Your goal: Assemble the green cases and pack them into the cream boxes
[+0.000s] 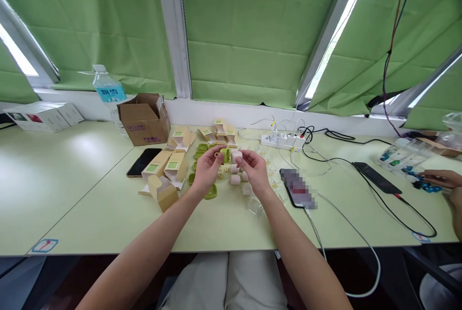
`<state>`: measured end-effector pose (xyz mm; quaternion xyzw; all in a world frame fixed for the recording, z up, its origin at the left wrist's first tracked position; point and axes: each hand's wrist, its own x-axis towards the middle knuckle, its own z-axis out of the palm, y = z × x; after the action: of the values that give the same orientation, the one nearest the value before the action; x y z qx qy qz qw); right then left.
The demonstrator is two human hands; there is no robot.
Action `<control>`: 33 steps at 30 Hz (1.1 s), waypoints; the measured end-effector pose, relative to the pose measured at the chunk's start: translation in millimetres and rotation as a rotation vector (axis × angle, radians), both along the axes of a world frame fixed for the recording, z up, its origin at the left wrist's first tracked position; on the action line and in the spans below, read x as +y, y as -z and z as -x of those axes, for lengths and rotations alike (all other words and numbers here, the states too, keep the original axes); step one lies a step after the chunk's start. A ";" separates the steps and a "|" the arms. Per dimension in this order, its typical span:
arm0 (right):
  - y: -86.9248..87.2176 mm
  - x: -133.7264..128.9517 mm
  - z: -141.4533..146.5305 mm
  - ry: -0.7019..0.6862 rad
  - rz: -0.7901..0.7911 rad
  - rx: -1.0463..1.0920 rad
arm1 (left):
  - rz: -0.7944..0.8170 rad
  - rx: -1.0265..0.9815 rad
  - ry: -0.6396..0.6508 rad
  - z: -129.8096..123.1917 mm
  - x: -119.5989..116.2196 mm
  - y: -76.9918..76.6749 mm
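Above the middle of the table, my left hand [208,168] has its fingers closed on a small green case [225,155]. Close to its right, my right hand [254,171] pinches a small white-pink piece [236,156]. The two pieces are side by side; whether they touch is unclear. Below them lie more whitish pieces [235,179] and small yellow pieces [221,174]. Several green trays or lids [211,191] lie under and beside my left hand. Clear plastic cups [255,205] are spread around my right wrist.
Opened cartons [175,167], a black phone [144,161] and a brown box [144,120] stand left. A charging phone [298,188], cables and a power strip [283,141] are right. Another person's hand [441,178] is at the far right, near blue items [429,187].
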<state>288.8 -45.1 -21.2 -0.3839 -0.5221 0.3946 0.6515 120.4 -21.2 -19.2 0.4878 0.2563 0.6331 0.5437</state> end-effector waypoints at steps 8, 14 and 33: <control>-4.7 -3.4 -1.3 -0.053 0.013 -0.018 | -0.060 0.111 0.011 -2.0 -1.1 0.2; -3.1 -4.6 0.8 -0.038 0.023 0.011 | -0.125 0.147 -0.019 -4.7 -5.5 0.7; 8.1 -1.4 19.4 0.046 0.003 0.059 | -0.682 0.680 -0.388 -7.1 -5.9 18.9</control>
<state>269.4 -46.4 -29.2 -0.3849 -0.4929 0.3917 0.6748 127.5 -27.1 -38.1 0.7589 0.2831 0.5755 0.1124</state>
